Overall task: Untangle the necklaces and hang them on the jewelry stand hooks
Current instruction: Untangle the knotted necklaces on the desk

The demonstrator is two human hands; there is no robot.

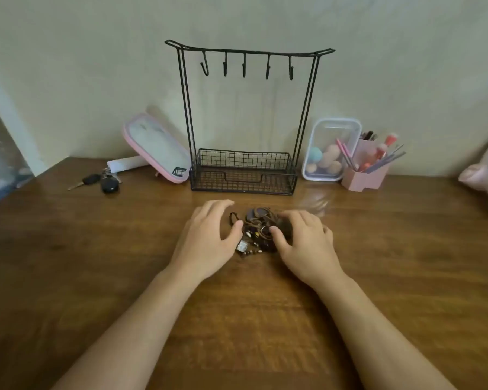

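A tangled heap of brown cord necklaces [255, 226] with beads and small pendants lies on the wooden table [96, 263], in front of a black wire jewelry stand [244, 175]. The stand has several bare hooks [244, 67] along its top bar and a mesh basket at its base. My left hand [209, 237] lies flat at the heap's left side, fingers relaxed, thumb touching the cords. My right hand [304, 240] rests at the heap's right side with the thumb against it. Neither hand plainly grips anything.
Left of the stand a pink-rimmed mirror [155, 147] leans on the wall beside car keys [102, 181]. To the right stand a clear box of makeup sponges [328, 150] and a pink brush holder [369, 170]. A pink object [485, 173] sits at the far right edge.
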